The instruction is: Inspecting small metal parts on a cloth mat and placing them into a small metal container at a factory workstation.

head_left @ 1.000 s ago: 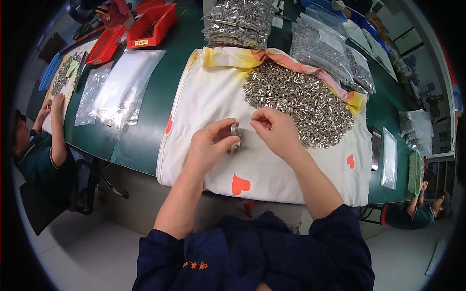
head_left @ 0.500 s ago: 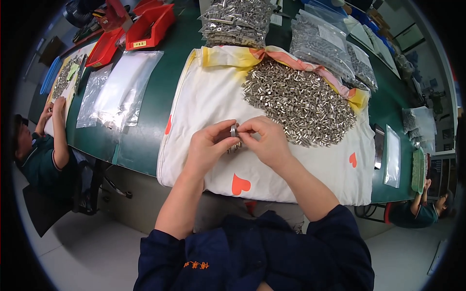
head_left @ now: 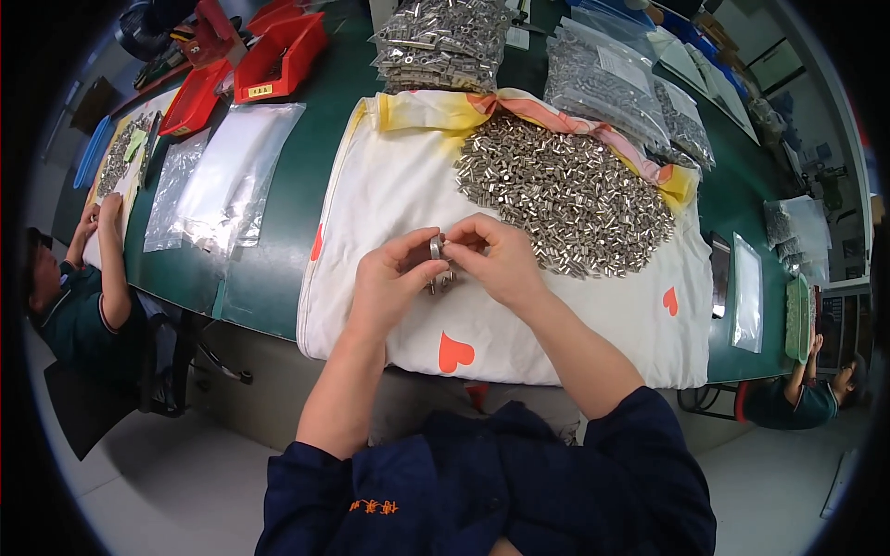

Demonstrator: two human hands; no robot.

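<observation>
My left hand pinches a short silver metal ring, held on edge between thumb and fingers above a white cloth. At the ring's right side, my right hand has its thumb and forefinger pressed together. Whatever sits between those fingertips is too small or hidden to make out. Just under the hands lie a few small metal pieces, partly covered by them. Beyond the right hand spreads a large heap of small shiny metal cylinders on the same cloth.
Bags of metal parts are stacked behind the cloth, with more bags at back right. Red bins and clear plastic bags lie left on the green table. A phone rests right. People sit at both sides.
The whole view has shifted slightly left. The ring stays in the left fingers, and the right hand's fingers have changed their bend a little beside it.
</observation>
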